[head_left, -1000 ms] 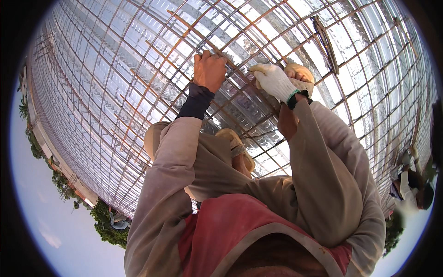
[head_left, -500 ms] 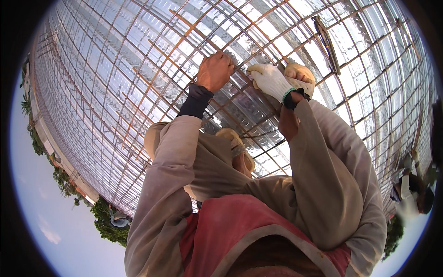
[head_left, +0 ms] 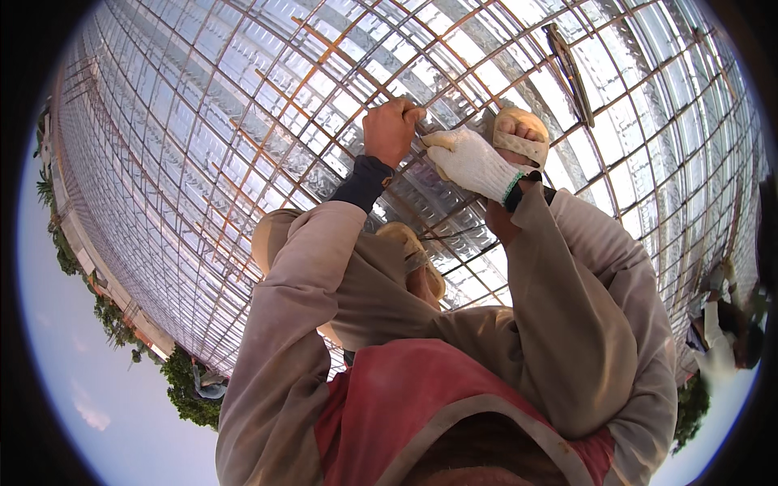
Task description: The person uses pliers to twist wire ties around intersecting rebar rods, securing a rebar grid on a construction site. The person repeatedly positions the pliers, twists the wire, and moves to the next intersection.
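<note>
The mesh [head_left: 324, 40] across the upper frame looks stiff and rough, best held near crossings. Upper centre, the left hand [head_left: 391, 131] curls closed; just right, the gloved right hand [head_left: 470, 160] presses fingertips together; I can't tell what either pinches.

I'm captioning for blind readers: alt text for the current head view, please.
A person's bare left hand and white-gloved right hand are close together over a grid of steel bars, anything held too small to make out. Shiny ribbed metal sheeting lies beneath, and a long dark object lies right of the hands.
</note>
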Demonstrator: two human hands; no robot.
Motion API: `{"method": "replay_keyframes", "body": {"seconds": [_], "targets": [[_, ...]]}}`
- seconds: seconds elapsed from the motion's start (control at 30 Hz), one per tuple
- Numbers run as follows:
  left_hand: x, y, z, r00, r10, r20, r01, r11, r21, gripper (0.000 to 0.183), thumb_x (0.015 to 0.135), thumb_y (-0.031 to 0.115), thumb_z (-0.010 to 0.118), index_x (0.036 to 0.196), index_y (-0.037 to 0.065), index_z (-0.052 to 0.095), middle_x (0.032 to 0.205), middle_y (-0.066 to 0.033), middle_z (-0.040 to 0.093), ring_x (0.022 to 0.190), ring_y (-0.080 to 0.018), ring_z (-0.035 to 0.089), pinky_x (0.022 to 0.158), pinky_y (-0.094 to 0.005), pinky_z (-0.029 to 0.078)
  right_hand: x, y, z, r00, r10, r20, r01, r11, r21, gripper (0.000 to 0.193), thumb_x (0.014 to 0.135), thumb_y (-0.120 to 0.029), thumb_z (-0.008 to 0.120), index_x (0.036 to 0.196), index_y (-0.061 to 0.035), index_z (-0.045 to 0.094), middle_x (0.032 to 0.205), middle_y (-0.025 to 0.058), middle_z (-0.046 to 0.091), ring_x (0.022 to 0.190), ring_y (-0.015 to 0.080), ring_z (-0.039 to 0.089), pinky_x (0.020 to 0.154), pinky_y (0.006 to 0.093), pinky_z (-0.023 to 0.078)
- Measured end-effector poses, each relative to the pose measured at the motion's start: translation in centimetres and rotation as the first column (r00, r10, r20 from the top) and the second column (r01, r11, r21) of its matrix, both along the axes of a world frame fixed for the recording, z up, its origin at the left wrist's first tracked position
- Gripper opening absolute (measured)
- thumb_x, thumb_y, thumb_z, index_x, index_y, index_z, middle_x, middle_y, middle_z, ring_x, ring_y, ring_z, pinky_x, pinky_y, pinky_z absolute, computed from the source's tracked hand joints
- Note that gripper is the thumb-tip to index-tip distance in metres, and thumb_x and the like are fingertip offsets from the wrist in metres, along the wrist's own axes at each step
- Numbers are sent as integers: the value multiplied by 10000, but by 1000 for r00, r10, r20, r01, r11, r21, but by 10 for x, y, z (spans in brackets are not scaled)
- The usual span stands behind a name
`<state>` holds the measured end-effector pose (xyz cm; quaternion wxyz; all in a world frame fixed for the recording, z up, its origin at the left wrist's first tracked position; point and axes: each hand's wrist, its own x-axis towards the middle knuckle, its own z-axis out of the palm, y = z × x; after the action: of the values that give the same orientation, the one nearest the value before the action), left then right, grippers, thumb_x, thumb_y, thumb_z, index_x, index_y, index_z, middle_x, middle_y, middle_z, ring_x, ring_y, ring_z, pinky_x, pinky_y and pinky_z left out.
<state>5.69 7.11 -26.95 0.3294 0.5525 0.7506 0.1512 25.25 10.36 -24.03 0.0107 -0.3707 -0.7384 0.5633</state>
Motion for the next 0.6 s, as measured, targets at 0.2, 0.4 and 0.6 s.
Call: {"method": "replay_keyframes", "body": {"seconds": [0.2,0.4,0.6], "targets": [[-6,-17,-17,993,-70,99,50,980,193,240,957,26,674,1091,97,859,1027,-152,814,910,-375,772,876,-473,614,-5,-5,10,999,29,-44,-25,996,91,195,985,-163,587,894,-35,705,846,209,727,854,427,742,783,528,595],[-17,-18,-28,974,-103,202,79,989,121,336,929,-70,609,1106,87,846,1106,-140,813,949,-375,774,888,-429,624,-19,13,27,979,190,-78,-190,982,14,251,1018,-214,623,1093,-15,756,759,163,713,712,305,745,683,422,587],[-18,-23,-13,966,73,248,-75,997,-1,372,954,-120,560,1303,7,571,1109,-186,807,1072,-362,801,927,-449,633,-38,93,19,924,296,-243,-312,950,-27,315,1056,-270,630,1118,-10,797,667,47,667,615,157,665,585,353,528]]}}
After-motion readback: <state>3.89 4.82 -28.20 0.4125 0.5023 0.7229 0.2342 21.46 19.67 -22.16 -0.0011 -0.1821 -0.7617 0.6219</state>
